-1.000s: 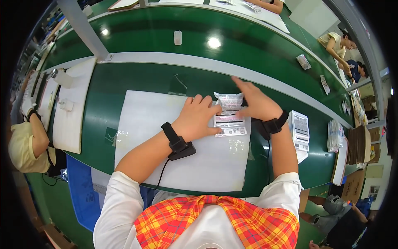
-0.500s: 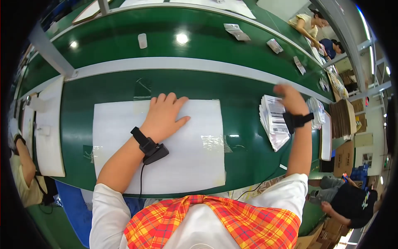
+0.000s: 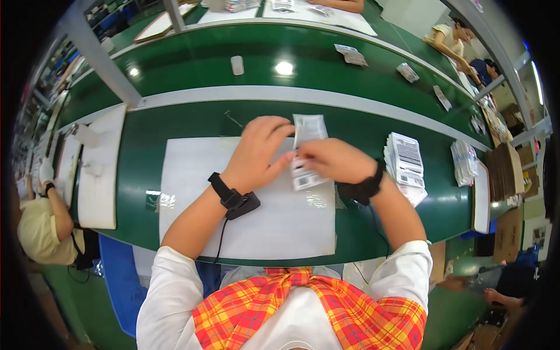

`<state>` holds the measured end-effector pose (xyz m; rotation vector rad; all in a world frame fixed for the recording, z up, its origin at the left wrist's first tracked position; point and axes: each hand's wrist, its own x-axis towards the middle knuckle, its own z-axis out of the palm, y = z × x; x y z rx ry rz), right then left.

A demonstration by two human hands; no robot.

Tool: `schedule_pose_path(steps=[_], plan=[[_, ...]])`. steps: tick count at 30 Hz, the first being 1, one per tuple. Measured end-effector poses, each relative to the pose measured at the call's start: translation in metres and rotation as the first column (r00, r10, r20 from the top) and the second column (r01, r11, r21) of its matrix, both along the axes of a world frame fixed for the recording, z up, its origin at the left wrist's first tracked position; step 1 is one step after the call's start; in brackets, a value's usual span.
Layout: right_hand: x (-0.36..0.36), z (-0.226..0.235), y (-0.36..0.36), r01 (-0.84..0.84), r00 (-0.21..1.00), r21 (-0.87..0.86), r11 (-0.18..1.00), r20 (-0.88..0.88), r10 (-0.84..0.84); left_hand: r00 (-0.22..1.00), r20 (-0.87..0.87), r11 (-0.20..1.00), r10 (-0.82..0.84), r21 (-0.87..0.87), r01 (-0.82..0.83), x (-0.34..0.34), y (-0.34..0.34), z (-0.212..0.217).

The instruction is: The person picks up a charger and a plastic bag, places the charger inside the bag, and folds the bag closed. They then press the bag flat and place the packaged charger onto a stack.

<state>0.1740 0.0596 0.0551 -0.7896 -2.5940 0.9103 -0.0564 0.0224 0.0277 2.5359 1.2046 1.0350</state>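
Observation:
A flat printed pouch [image 3: 310, 125], silvery white, is held over the right part of a white foam sheet [image 3: 245, 236] in front of me. My right hand [image 3: 338, 160] is closed on its middle, with the fingers pinched together. My left hand [image 3: 258, 153] lies at the pouch's left edge, fingers stretched and thumb apart; its fingertips are at or very near the pouch. Clear tape holds the sheet's side edges to the green table. To the right of my right hand lies a fanned stack of similar pouches [image 3: 404, 156].
A second pile of pouches [image 3: 464, 163] lies farther right, beside a white-topped board [image 3: 481, 197]. On the left stands a white board [image 3: 105, 175]. Beyond the pale rail [image 3: 233, 93], a green belt [image 3: 204, 61] carries loose packets. Co-workers are at left, right and far side.
My right hand has come left from the pouch stack and now holds one pouch over the sheet. My left hand has shifted to meet it. The whole view has swung slightly.

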Motion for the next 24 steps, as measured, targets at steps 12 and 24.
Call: schedule_pose_path(steps=[12, 24], plan=[[-0.037, -0.043, -0.028, -0.144, 0.981, -0.015, 0.989, 0.128, 0.145, 0.970, 0.121, 0.801, -0.210, -0.548, 0.241, -0.012, 0.016, -0.034], [-0.060, 0.056, 0.078, 0.038, 0.989, -0.176, 0.984, -0.138, -0.063, 0.950, -0.305, 0.930, -0.069, -0.364, -0.049, 0.020, -0.007, -0.020]])
